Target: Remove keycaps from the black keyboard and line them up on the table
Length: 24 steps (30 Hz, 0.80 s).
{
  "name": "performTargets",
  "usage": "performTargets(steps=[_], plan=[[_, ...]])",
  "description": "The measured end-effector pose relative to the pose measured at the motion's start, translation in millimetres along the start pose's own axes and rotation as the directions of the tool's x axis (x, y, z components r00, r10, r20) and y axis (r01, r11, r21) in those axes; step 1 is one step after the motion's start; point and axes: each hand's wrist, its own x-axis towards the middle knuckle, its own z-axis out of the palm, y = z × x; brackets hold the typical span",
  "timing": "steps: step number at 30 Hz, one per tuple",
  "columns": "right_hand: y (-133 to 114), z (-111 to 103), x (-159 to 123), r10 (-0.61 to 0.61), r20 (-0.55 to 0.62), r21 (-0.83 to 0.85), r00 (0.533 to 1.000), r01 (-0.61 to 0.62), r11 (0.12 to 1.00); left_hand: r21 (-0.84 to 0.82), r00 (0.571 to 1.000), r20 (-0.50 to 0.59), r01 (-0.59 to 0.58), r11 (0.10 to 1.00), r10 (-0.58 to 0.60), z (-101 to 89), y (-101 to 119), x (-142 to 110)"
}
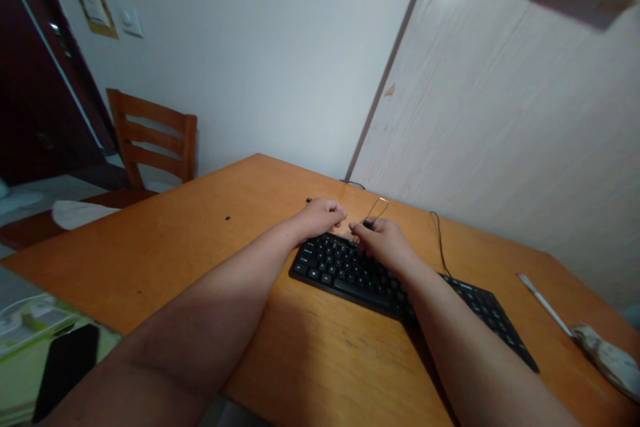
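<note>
A black keyboard [350,273] lies on the orange wooden table [210,247], its cable [440,240] running off toward the wall. My left hand [323,215] hovers at the keyboard's far left corner with fingers curled in. My right hand [383,240] rests over the upper keys, fingers pinched on a thin wire keycap puller [376,210] that sticks up from them. The two hands are almost touching. A small dark piece [309,200] lies just beyond my left hand.
A wooden chair [153,140] stands at the table's far left. A white stick-like tool [545,303] and a crumpled cloth [607,357] lie at the right. A black phone [65,367] sits at the lower left. A pale panel wall [500,133] borders the table.
</note>
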Motion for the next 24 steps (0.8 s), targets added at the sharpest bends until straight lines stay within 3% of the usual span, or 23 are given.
performTargets(steps=[16,24], plan=[[-11.5,5.6,-7.5,-0.101,-0.051,-0.135,0.994,0.093,0.986,0.046,0.999,0.025,-0.034,0.998,0.033,4.1,-5.5,2.4],[-11.7,6.1,-8.1,-0.071,-0.007,-0.153,0.997,0.069,0.986,0.074,0.999,0.030,-0.041,0.996,0.039,5.0,-4.2,1.5]])
